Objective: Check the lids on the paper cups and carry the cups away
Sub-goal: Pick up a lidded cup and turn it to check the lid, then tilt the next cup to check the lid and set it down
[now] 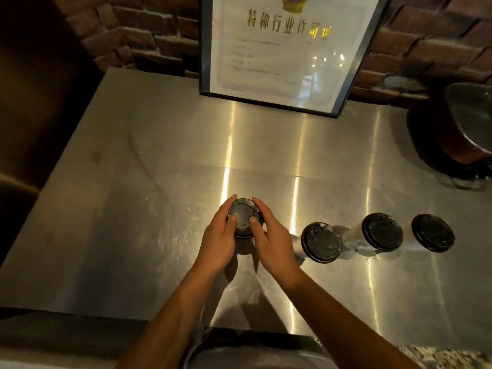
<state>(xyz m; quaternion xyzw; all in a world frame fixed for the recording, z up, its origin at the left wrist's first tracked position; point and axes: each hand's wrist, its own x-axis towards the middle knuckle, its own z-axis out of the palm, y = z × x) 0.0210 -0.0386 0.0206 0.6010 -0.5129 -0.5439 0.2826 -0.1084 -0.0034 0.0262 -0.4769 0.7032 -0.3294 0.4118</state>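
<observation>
On the steel desk [133, 155] our left hand [217, 241] and right hand [271, 241] cupped the first cup [243, 217], thumbs pressing its lid; three lidded cups [322, 242] beside it waited, none carried off yet.

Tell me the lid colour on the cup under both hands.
Black lid, seen in the head view.

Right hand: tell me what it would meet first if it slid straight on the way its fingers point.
The right hand already cups the black plastic lid; its fingers point up-left, so going on it would probably press into the left hand opposite.
</observation>
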